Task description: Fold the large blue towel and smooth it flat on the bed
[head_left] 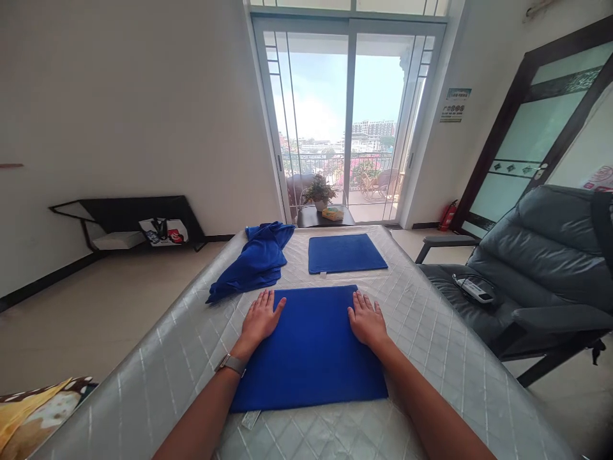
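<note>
A folded blue towel (311, 351) lies flat on the grey quilted mattress (431, 358) right in front of me. My left hand (260, 317) rests flat on the towel's far left corner, fingers stretched out. My right hand (366, 319) lies flat on its far right corner, fingers also extended. Neither hand holds anything. A watch is on my left wrist. Farther away sits a second folded blue towel (345, 253). To its left is a crumpled heap of blue towels (256, 260).
A grey recliner chair (531, 275) with a remote (474, 289) on its seat stands close on the right. A small dark table with a potted plant (320, 193) is beyond the mattress, before the glass balcony door. A low black shelf (129, 220) lines the left wall.
</note>
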Available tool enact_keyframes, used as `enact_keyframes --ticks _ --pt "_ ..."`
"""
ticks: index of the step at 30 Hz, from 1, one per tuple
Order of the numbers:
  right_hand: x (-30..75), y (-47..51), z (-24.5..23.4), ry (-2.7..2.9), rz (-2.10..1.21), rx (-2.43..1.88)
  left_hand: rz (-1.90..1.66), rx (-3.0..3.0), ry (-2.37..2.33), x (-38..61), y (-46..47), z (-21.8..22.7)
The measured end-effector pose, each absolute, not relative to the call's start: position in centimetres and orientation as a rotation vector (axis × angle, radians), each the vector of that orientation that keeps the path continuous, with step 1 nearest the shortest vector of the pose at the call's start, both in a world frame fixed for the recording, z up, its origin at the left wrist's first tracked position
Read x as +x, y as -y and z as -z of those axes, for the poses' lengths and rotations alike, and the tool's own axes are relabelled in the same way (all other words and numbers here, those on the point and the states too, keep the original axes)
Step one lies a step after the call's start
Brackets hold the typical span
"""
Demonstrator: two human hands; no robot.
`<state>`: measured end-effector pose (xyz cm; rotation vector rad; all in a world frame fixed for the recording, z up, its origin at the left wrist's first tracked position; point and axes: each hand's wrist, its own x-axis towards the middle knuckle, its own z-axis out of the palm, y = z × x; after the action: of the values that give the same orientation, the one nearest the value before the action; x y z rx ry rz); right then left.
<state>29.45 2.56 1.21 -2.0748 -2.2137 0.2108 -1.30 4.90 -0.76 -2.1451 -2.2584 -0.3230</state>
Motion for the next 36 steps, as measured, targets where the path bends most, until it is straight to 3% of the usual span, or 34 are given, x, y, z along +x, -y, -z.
enact_keyframes --ticks 24,36 --pt "29.0 -5.1 -1.2 2.216 -0.169 -2.04 0.362 -2.042 2.057 -1.1 -4.0 0.7" --pt "29.6 -4.9 -0.8 2.307 -0.116 -1.965 0.545 -2.751 1.49 17.8 -5.2 -1.6"
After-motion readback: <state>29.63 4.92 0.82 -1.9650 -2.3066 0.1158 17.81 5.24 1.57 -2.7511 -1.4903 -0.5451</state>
